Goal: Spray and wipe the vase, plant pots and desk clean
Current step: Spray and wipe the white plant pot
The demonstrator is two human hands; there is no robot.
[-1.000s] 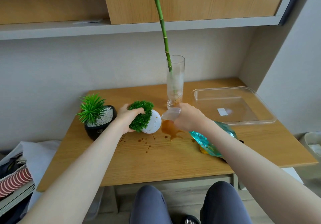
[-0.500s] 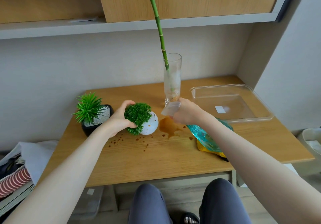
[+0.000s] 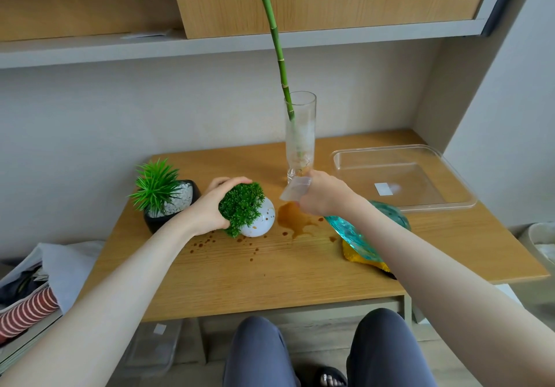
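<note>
My left hand [image 3: 208, 206] grips the bushy green top of a round white plant pot [image 3: 260, 220], which is tilted on its side on the wooden desk [image 3: 270, 272]. My right hand [image 3: 322, 196] holds a teal spray bottle [image 3: 351, 233], its pale nozzle aimed at the white pot. A brown puddle [image 3: 295, 221] and scattered brown drops stain the desk beside the pot. A tall glass vase [image 3: 300, 137] with a bamboo stalk stands behind my right hand. A black pot [image 3: 163, 218] with a spiky green plant and white pebbles sits at the left.
A clear plastic tray [image 3: 402, 176] lies at the desk's back right. A yellow cloth [image 3: 360, 259] lies under my right forearm. A shelf [image 3: 90, 50] and cabinet hang overhead. Bags and fabric sit on the floor at left, a bin [image 3: 540, 242] at right.
My left hand has turned the white pot a little, lifting its green top toward me. The right hand with the spray bottle stays near the vase's base.
</note>
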